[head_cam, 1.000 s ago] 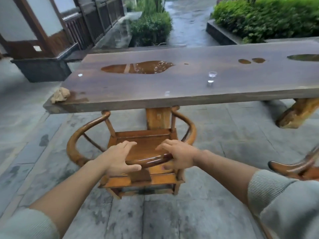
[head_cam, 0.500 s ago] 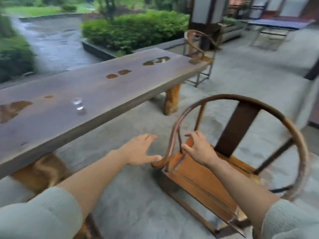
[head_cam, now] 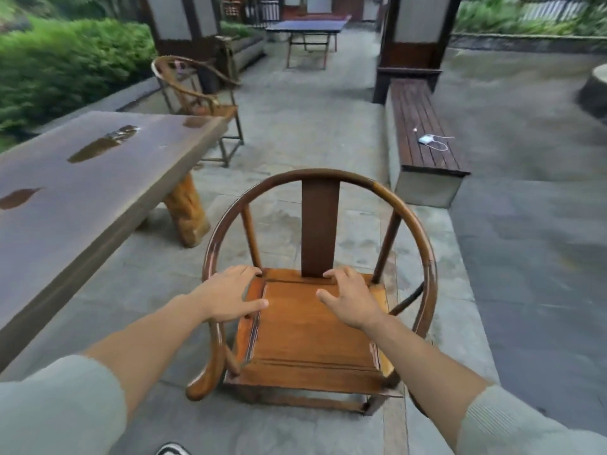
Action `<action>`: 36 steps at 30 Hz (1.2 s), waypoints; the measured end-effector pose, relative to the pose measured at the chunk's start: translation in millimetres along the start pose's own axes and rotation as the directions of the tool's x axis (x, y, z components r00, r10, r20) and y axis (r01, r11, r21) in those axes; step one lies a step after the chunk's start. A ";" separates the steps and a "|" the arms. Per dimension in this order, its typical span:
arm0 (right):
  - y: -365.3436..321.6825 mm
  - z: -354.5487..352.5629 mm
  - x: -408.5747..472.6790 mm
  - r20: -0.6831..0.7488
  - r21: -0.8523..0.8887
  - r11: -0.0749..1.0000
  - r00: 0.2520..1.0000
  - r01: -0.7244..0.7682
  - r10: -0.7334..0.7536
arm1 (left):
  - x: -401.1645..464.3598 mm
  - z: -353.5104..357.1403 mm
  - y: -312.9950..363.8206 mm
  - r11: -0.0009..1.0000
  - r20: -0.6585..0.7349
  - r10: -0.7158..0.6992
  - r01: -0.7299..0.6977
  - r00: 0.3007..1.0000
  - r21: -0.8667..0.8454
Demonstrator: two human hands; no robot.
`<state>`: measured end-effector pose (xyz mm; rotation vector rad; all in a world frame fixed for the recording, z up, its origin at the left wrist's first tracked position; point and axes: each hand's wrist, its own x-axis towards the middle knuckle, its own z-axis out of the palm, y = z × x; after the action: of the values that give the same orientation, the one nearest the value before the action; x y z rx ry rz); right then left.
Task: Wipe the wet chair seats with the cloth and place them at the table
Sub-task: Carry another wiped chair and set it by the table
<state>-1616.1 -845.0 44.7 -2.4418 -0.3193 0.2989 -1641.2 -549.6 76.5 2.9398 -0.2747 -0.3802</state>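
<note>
Round-backed orange-brown wooden chair (head_cam: 308,326) stands on grey paving, near the long dark wet slab desk (head_cam: 82,188) but apart from it. Left hand (head_cam: 230,298) spread at the armrest and seat edge, right hand (head_cam: 353,300) spread over the seat; neither clenched, no cloth visible. Best grip both armrests and lift evenly; dragging on wet stone could jar the legs.

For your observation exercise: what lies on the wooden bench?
On the wooden bench lies a small white device with a thin white cable. The rest of its slats are bare; underneath is hidden.
</note>
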 end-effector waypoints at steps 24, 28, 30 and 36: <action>-241.6 145.3 376.3 -0.393 0.341 0.832 0.737 -0.438 0.549 | 266.6 -103.4 -415.8 0.844 0.086 0.531 -0.536 0.843 0.038; -247.1 122.2 415.8 -0.431 0.361 0.785 0.657 -0.503 0.619 | 326.1 -128.0 -416.4 0.780 0.133 0.611 -0.622 0.780 0.069; -239.6 108.6 432.8 -0.492 0.349 0.775 0.601 -0.527 0.630 | 367.3 -138.2 -398.7 0.724 0.124 0.675 -0.686 0.727 0.079; -183.8 55.4 482.1 -0.582 0.465 0.692 0.399 -0.552 0.709 | 499.1 -164.8 -307.0 0.503 0.108 0.848 -0.852 0.519 0.142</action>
<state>-1205.0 -528.4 54.4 -2.1387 1.0070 -0.3563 -1073.7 -330.0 59.3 2.4858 -1.7550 -0.2253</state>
